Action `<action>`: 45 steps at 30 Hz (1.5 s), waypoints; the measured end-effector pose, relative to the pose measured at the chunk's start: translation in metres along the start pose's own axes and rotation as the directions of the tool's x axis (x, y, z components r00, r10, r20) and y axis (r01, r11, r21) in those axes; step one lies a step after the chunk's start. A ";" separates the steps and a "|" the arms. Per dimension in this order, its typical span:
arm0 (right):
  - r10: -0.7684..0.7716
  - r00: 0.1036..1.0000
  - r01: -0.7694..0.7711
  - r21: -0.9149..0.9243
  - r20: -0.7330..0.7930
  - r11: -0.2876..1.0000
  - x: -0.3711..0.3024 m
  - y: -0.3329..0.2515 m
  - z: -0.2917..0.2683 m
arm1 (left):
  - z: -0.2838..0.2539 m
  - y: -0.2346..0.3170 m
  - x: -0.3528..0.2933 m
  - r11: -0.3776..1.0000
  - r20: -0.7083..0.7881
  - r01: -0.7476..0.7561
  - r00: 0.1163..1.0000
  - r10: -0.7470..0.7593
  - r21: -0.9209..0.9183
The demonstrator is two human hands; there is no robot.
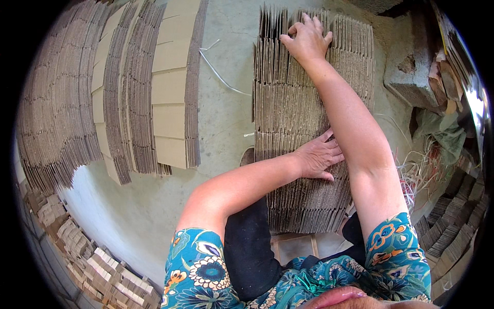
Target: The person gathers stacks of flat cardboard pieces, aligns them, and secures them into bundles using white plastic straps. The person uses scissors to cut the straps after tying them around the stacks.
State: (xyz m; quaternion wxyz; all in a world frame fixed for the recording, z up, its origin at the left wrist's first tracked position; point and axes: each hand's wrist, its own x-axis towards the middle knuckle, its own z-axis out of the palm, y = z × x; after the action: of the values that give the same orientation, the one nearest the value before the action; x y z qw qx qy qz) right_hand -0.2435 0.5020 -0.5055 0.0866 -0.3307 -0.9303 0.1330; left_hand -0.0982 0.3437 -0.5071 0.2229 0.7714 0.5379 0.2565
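A long block of folded brown cardboard pieces, packed upright edge to edge in several rows, lies in front of me. My left hand rests on its middle with fingers stretched and slightly apart. Beyond it, my right hand reaches to the far end of the block, its thumb and fingers spread over the top edges. The right forearm passes above the left fingertips and covers part of the rows. Near the far left corner, the pieces stand looser, with dark gaps between them.
More cardboard stacks stand on the floor to the left. A white strap lies between them and the block. On the right are a concrete block, tangled strapping and further cardboard bundles. Small stacks line the lower left.
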 end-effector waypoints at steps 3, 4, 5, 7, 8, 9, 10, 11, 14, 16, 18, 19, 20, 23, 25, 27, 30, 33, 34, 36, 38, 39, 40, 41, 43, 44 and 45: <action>-0.001 1.000 0.001 0.030 -0.009 1.000 0.001 0.003 0.003 | 0.000 0.001 0.000 1.000 0.005 0.004 1.000 -0.004 0.022; -0.001 1.000 0.002 0.044 -0.014 0.999 0.001 0.003 0.004 | 0.000 0.001 0.000 1.000 0.010 0.006 1.000 -0.006 0.030; 0.003 1.000 -0.003 0.055 0.004 0.998 0.000 0.001 0.001 | 0.000 0.001 -0.001 0.999 0.016 0.009 1.000 -0.009 0.032; 0.010 0.999 -0.013 0.078 0.040 0.997 -0.001 -0.003 -0.003 | 0.001 0.000 -0.003 0.999 0.029 0.015 0.999 -0.016 0.035; 0.005 1.000 -0.005 0.099 0.001 0.995 0.000 0.000 0.000 | -0.001 0.001 -0.001 0.999 0.033 0.014 0.999 -0.015 0.038; 0.000 0.999 0.004 0.119 -0.037 0.993 0.002 0.004 0.003 | -0.002 0.001 0.000 0.999 0.038 0.012 0.999 -0.014 0.041; -0.004 0.997 0.014 0.139 -0.076 0.990 0.004 0.007 0.006 | -0.003 0.001 0.001 0.999 0.043 0.011 0.999 -0.013 0.044; -0.018 0.999 0.022 0.101 -0.040 0.995 0.003 0.005 0.007 | -0.002 0.001 0.000 0.999 0.045 0.012 0.999 -0.014 0.041; -0.039 0.999 0.039 0.035 0.015 0.999 0.002 -0.002 0.006 | -0.002 0.001 -0.001 1.000 0.048 0.014 0.999 -0.015 0.028; -0.032 0.999 0.033 0.052 -0.021 0.998 0.001 -0.006 0.003 | -0.001 0.001 0.000 1.000 0.045 0.014 0.999 -0.014 0.011; -0.027 0.999 0.028 0.049 -0.017 0.998 -0.002 -0.013 -0.001 | 0.002 0.000 -0.002 1.000 0.019 0.005 1.000 -0.005 -0.013; -0.025 1.000 0.026 0.047 -0.016 0.999 -0.004 -0.015 -0.003 | 0.004 -0.001 -0.003 1.000 0.006 0.000 1.000 0.000 -0.024; -0.022 1.000 0.022 0.039 -0.011 0.999 -0.003 -0.015 -0.003 | 0.004 -0.001 -0.002 1.000 0.015 0.002 1.000 -0.001 -0.023; -0.012 1.000 0.012 0.021 0.002 1.000 -0.002 -0.015 -0.002 | 0.004 0.000 -0.002 1.000 0.041 0.008 0.999 -0.007 -0.018; -0.006 1.000 0.006 0.017 0.009 1.000 -0.002 -0.015 -0.002 | 0.002 0.000 -0.002 1.000 0.057 0.014 0.998 -0.013 -0.011; 0.003 1.000 -0.003 0.018 0.008 1.000 -0.001 -0.014 0.001 | 0.001 0.001 -0.003 1.000 0.029 0.011 1.000 -0.011 -0.007; -0.017 0.998 0.022 0.093 -0.052 0.995 0.001 -0.012 0.008 | 0.001 0.001 -0.003 1.000 0.020 0.011 1.000 -0.010 -0.022; -0.173 0.960 0.170 -0.032 -0.221 0.985 0.001 -0.018 0.014 | 0.002 0.001 -0.004 0.999 0.028 0.019 0.999 -0.018 -0.026; -0.248 0.927 0.223 -0.119 -0.280 0.968 0.000 -0.020 0.015 | 0.003 0.001 -0.005 0.999 0.031 0.021 0.999 -0.020 -0.024; -0.501 0.807 0.456 -0.209 -0.311 0.865 0.003 -0.016 0.015 | 0.003 0.000 -0.003 1.000 -0.011 -0.005 1.000 0.004 -0.007; -0.585 0.807 0.585 -0.028 -0.082 0.811 0.006 -0.012 0.010 | 0.000 0.001 -0.001 1.000 -0.022 0.002 1.000 -0.001 0.014; -0.552 0.825 0.558 0.020 -0.122 0.829 0.004 -0.008 0.004 | -0.003 0.002 -0.001 0.999 -0.013 0.021 1.000 -0.021 0.027; -0.514 0.842 0.529 0.069 -0.162 0.846 0.005 -0.001 -0.004 | -0.006 0.002 -0.001 0.999 -0.003 0.038 0.999 -0.038 0.039; -0.476 0.857 0.502 0.118 -0.197 0.857 0.002 0.004 -0.019 | -0.006 0.004 -0.002 0.997 0.009 0.050 0.999 -0.051 0.067; -0.382 0.880 0.438 0.171 -0.282 0.883 0.004 0.063 -0.042 | -0.004 0.004 0.002 0.993 0.028 0.037 0.999 -0.041 0.109; -0.270 0.931 0.328 0.240 -0.245 0.914 -0.003 0.101 -0.052 | -0.007 0.004 0.004 0.992 0.053 0.034 0.998 -0.041 0.125; -0.079 0.949 0.208 0.422 -0.304 0.883 -0.021 0.132 -0.062 | -0.007 0.006 0.002 0.991 0.060 0.044 0.997 -0.052 0.127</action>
State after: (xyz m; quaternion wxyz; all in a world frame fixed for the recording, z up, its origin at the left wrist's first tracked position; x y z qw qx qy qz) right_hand -0.1336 0.5986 -0.4888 0.2999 -0.2468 -0.8749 0.2892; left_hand -0.0980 0.3442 -0.4979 0.1968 0.7785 0.5641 0.1923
